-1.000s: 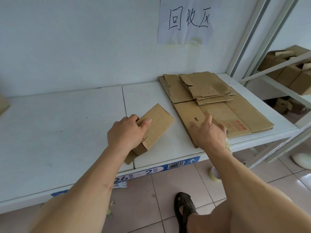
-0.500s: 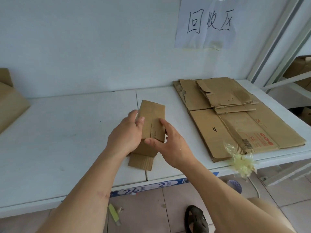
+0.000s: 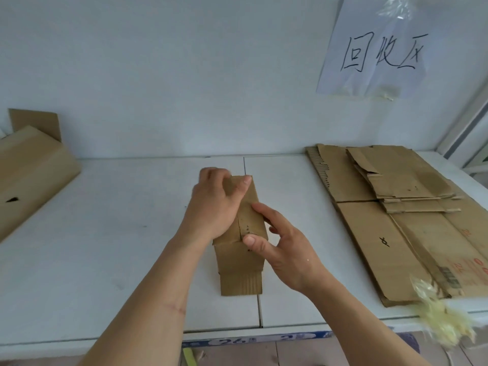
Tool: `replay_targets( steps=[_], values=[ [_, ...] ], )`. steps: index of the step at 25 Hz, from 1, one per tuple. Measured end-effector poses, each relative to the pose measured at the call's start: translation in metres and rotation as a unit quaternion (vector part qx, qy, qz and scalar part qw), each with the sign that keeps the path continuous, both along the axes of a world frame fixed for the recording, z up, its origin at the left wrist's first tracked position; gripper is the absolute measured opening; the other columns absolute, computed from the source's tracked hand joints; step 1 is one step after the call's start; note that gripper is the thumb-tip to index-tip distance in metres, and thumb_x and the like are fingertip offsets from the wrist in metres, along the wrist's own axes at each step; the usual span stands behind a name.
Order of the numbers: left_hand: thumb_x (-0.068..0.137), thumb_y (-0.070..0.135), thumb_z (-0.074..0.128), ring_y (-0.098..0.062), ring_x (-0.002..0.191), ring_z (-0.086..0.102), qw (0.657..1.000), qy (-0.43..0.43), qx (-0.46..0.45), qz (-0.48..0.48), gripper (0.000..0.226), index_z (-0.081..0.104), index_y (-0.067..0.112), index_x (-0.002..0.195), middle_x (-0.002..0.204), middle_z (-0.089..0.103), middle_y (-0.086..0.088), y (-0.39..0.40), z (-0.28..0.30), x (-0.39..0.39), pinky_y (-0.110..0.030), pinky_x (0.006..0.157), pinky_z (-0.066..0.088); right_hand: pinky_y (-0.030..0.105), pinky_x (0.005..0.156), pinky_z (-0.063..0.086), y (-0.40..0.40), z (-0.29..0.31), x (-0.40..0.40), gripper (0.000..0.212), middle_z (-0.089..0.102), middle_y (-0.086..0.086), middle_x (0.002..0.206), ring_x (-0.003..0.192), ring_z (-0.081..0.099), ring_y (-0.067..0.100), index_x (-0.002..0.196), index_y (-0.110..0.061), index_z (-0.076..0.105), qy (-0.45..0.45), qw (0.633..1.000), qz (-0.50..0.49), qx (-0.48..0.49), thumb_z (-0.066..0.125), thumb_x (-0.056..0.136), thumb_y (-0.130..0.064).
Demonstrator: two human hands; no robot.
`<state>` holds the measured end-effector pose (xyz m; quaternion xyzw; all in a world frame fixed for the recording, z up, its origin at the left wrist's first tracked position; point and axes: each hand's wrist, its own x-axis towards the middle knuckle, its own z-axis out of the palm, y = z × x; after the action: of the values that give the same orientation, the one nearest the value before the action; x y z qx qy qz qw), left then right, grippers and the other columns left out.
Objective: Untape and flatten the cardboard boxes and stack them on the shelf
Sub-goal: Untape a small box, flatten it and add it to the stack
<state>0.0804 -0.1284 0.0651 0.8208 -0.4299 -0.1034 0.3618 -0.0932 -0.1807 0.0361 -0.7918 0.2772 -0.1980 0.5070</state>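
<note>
A crumpled wad of yellowish tape is seen at about 4 o'clock, probably peeled off already. Mid-frame, the small box is being held on the shelf: the right hand is pinched on its near part, thumb by the seam, while the left hand is wrapped over the far end. It's likely steadied that way so it can be squashed flat. At 2 o'clock the flattened stack is kept close. An unflattened box is parked at 10 o'clock.

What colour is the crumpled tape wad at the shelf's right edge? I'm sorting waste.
Pale translucent yellow tape wad, head view.
</note>
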Motion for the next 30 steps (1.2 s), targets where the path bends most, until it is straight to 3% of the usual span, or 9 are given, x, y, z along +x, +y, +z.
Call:
replay_targets(
  steps=[3,5,7,11,15,19,24,26,30],
  values=[
    [0.083,0.082,0.015,-0.015,0.135,0.037,0.999,0.015,0.005,-0.033,0.086,0.042,0.026,0.141,0.149,0.03,0.005,0.007,-0.005,0.008,-0.036,0.108,0.034,0.01,0.093,0.043,0.002,-0.005,0.011,0.071,0.05,-0.027,0.135,0.119,0.047,-0.01,0.138,-0.049,0.04,-0.011,1.0,0.02,-0.006,0.055,0.074,-0.078],
    [0.084,0.076,0.024,-0.011,0.123,0.044,0.999,0.034,-0.01,-0.005,0.079,0.041,0.025,0.142,0.144,0.028,0.006,0.016,-0.004,0.01,-0.027,0.099,0.034,0.021,0.096,0.047,0.002,-0.009,0.015,0.069,0.056,-0.024,0.132,0.12,0.053,-0.005,0.138,-0.047,0.041,-0.03,0.999,0.025,0.006,0.051,0.078,-0.079],
    [0.085,0.069,0.039,-0.01,0.106,0.049,0.996,0.064,-0.041,0.045,0.067,0.045,0.027,0.136,0.132,0.028,0.006,0.026,-0.006,0.009,-0.025,0.09,0.038,0.019,0.094,0.046,0.004,-0.008,0.02,0.062,0.057,-0.027,0.129,0.119,0.053,-0.006,0.134,-0.052,0.042,-0.041,0.998,0.038,0.009,0.052,0.078,-0.077],
    [0.091,0.056,0.05,0.0,0.091,0.049,0.983,0.092,-0.104,0.121,0.041,0.051,0.029,0.121,0.118,0.035,0.006,0.041,-0.015,0.012,-0.026,0.082,0.04,0.023,0.103,0.043,0.008,-0.007,0.026,0.097,0.046,-0.028,0.14,0.128,0.044,-0.005,0.143,-0.047,0.034,0.028,0.994,0.096,-0.037,0.07,0.06,-0.079],
    [0.096,0.047,0.05,-0.005,0.094,0.057,0.966,0.147,-0.149,0.15,0.022,0.06,0.029,0.105,0.104,0.058,0.008,0.054,-0.021,0.022,-0.028,0.082,0.047,0.021,0.099,0.047,0.007,-0.004,0.026,0.058,0.06,-0.028,0.124,0.117,0.055,-0.007,0.124,-0.054,0.047,-0.027,0.997,0.063,0.021,0.07,0.071,-0.064],
    [0.098,0.029,0.055,0.007,0.1,0.059,0.95,0.267,-0.15,0.06,0.023,0.063,0.036,0.119,0.11,0.063,0.02,0.069,-0.015,0.03,-0.016,0.083,0.043,0.012,0.085,0.045,0.009,0.001,0.024,0.029,0.063,-0.034,0.109,0.104,0.057,-0.011,0.113,-0.053,0.055,-0.033,0.999,0.023,-0.009,0.058,0.085,-0.061],
    [0.098,0.025,0.056,0.005,0.114,0.051,0.969,0.244,-0.023,-0.04,0.038,0.055,0.045,0.13,0.126,0.057,0.019,0.079,-0.017,0.03,-0.022,0.101,0.04,0.016,0.1,0.043,0.005,0.009,0.016,0.093,0.04,-0.036,0.135,0.121,0.047,-0.007,0.138,-0.051,0.037,0.089,0.977,0.181,-0.076,0.077,0.057,-0.073],
    [0.098,0.024,0.056,0.002,0.118,0.051,0.966,0.254,-0.03,-0.045,0.039,0.055,0.045,0.131,0.128,0.058,0.019,0.081,-0.017,0.029,-0.027,0.107,0.039,0.02,0.102,0.043,0.001,0.012,0.015,0.095,0.037,-0.034,0.139,0.122,0.047,-0.003,0.139,-0.051,0.034,0.11,0.968,0.19,-0.118,0.074,0.057,-0.076],
    [0.096,0.004,0.053,0.008,0.119,0.05,0.944,0.315,-0.025,-0.091,0.058,0.046,0.039,0.14,0.133,0.056,0.017,0.087,-0.015,0.035,-0.023,0.109,0.033,0.016,0.093,0.048,-0.007,0.013,0.009,0.07,0.056,-0.032,0.117,0.109,0.057,-0.007,0.127,-0.052,0.049,0.075,0.984,0.12,-0.104,0.074,0.063,-0.067]
  ],
)
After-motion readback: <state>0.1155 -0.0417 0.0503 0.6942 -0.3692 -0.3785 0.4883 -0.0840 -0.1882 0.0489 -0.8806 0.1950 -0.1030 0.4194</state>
